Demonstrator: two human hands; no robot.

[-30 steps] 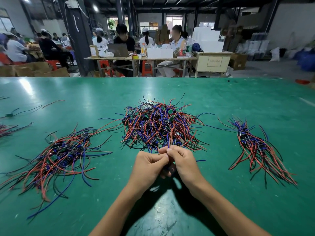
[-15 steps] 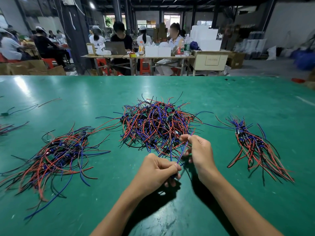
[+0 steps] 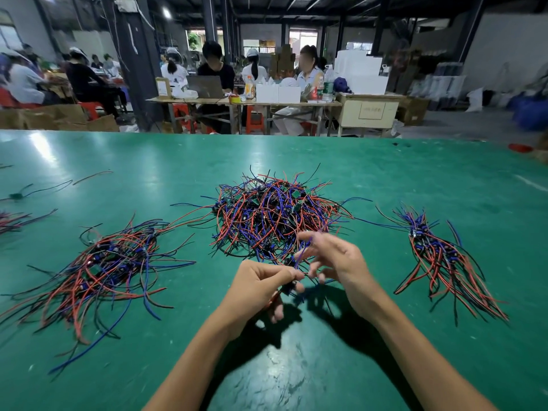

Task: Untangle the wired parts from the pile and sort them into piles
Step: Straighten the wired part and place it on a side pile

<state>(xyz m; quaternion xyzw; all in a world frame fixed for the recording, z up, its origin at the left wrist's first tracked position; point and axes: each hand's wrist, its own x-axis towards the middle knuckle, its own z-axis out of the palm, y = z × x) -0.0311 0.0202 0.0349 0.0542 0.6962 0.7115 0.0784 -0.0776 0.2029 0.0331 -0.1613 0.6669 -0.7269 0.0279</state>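
A tangled pile (image 3: 272,215) of red, blue and black wired parts lies in the middle of the green table (image 3: 385,179). A sorted pile (image 3: 112,262) spreads out on the left and another sorted pile (image 3: 441,256) lies on the right. My left hand (image 3: 261,286) pinches a small wired part (image 3: 289,287) just in front of the tangled pile. My right hand (image 3: 338,262) is blurred beside it, its fingers spread and loosely curled, with a blue wire (image 3: 304,249) running past its fingertips. Whether it grips that wire is unclear.
A few loose wires (image 3: 44,188) and a small wire bundle (image 3: 12,219) lie at the table's far left. Beyond the table's back edge, several people sit at wooden desks (image 3: 243,103) with boxes. Cardboard boxes (image 3: 59,118) stand at the back left.
My right hand has dropped back from its raised pull on the wires toward my left hand, and its fingers have spread. My left hand still pinches the part.
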